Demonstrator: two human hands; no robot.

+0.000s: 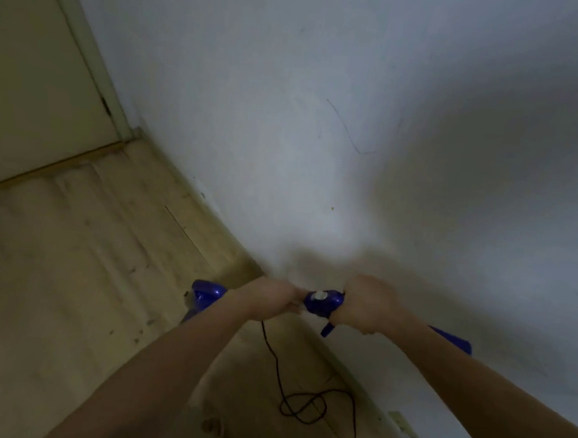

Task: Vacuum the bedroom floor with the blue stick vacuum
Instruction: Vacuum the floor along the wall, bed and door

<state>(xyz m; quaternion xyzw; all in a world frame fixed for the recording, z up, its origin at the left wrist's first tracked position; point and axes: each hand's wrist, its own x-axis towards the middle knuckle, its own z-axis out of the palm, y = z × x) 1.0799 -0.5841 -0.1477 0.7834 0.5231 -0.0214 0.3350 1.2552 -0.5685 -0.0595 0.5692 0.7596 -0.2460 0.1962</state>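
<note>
The blue stick vacuum (323, 302) is held low in front of me, close to the white wall. Its handle top carries a pale round button. My left hand (267, 301) grips the handle from the left, fingers curled round it. From the right, my right hand (366, 305) wraps the same handle. More blue parts of the vacuum's body show at the left behind my left wrist and at the right beyond my right forearm. Its floor head is hidden. The black power cord (302, 402) hangs from the handle and loops on the wooden floor (57, 282).
A white wall (363, 119) fills the upper and right view and meets the floor along a skirting line. A cream door (26, 81) stands at the far left with its frame in the corner. Small clutter lies by the wall at the bottom right.
</note>
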